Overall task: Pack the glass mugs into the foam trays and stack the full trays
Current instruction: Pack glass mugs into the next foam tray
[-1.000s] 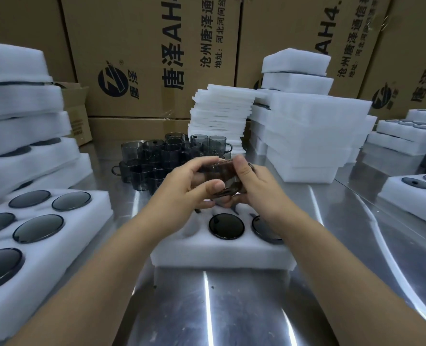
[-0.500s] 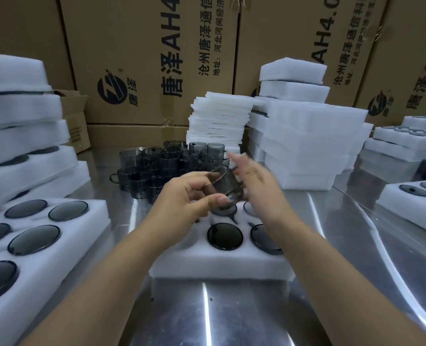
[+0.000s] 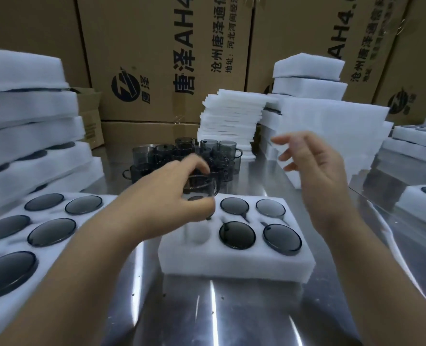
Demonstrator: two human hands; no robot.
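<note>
A white foam tray (image 3: 234, 264) lies on the steel table in front of me, with several dark glass mugs seated upside down in its right and middle holes; its front left hole (image 3: 199, 233) is bare. My left hand (image 3: 172, 198) grips a smoky glass mug (image 3: 202, 187) from above, just over the tray's back left corner. My right hand (image 3: 311, 168) hovers above the tray's right side, fingers spread and holding nothing. A cluster of loose glass mugs (image 3: 182, 158) stands behind the tray.
A filled foam tray (image 3: 14, 245) lies at my left, with stacked filled trays (image 3: 32, 136) behind it. Thin foam sheets (image 3: 229, 123) and foam blocks (image 3: 331, 131) pile up at the back. More trays (image 3: 416, 146) stand at right. Cardboard boxes (image 3: 162, 53) wall the rear.
My right hand let go of the mug and lifted away to the right. My left hand kept the mug and lowered it toward the tray's back left corner.
</note>
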